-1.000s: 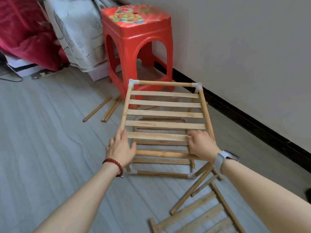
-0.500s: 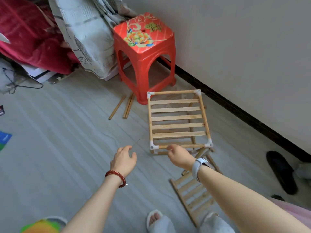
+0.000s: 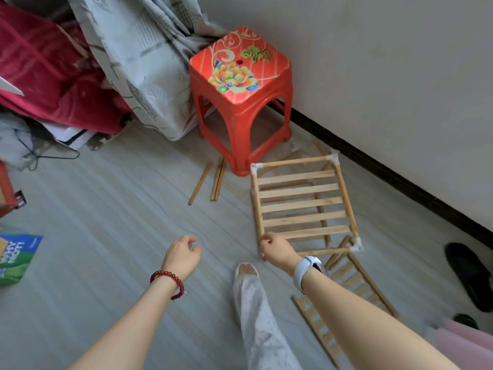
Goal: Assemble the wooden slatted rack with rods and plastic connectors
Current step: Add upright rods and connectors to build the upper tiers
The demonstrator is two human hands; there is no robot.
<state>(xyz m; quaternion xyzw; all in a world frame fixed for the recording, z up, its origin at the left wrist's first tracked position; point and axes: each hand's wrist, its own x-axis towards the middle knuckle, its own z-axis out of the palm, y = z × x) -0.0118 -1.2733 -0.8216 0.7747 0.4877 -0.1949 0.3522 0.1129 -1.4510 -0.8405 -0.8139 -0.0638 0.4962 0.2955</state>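
Observation:
The part-built wooden slatted rack (image 3: 301, 201) stands on the grey floor by the wall, its top shelf framed by rods and white plastic connectors (image 3: 358, 247) at the corners. My right hand (image 3: 276, 251), with a white watch on its wrist, curls over the rack's near-left corner and hides the connector there. My left hand (image 3: 184, 253), with a red bead bracelet, hovers to the left of the rack with loosely curled fingers and holds nothing. Another slatted panel (image 3: 346, 287) lies flat on the floor under my right forearm. Loose rods (image 3: 217, 180) lie beside the stool.
A red plastic stool (image 3: 240, 84) stands just behind the rack, near the wall and its dark skirting. Bedding and a red blanket pile up at the back left. Black shoes (image 3: 469, 273) lie at the right. A green bag (image 3: 16, 257) is at the left; my leg (image 3: 256, 316) is between my arms.
Both hands came off the top shelf's slats as the view pulled up and back. My left hand hangs free; my right hand shifted to the near-left corner.

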